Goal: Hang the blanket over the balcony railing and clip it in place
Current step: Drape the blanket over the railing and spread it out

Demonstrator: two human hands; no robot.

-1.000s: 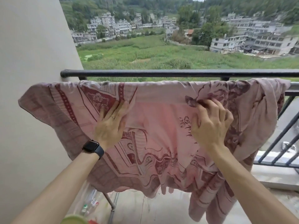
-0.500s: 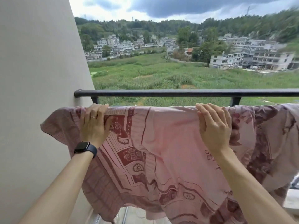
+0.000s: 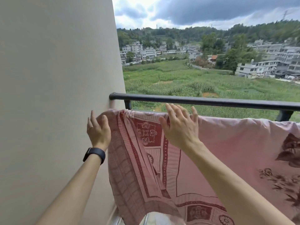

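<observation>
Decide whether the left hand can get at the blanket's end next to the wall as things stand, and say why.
Probably yes. The left hand is open right beside the bunched end of the blanket, with nothing between them. The wall stands close on its other side, which may cramp the move.

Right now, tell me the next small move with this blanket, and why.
Probably spread the bunched end of the blanket beside the wall with the left hand. It already hangs below the top rail, the right hand is open too, and nothing pins it yet.
</observation>
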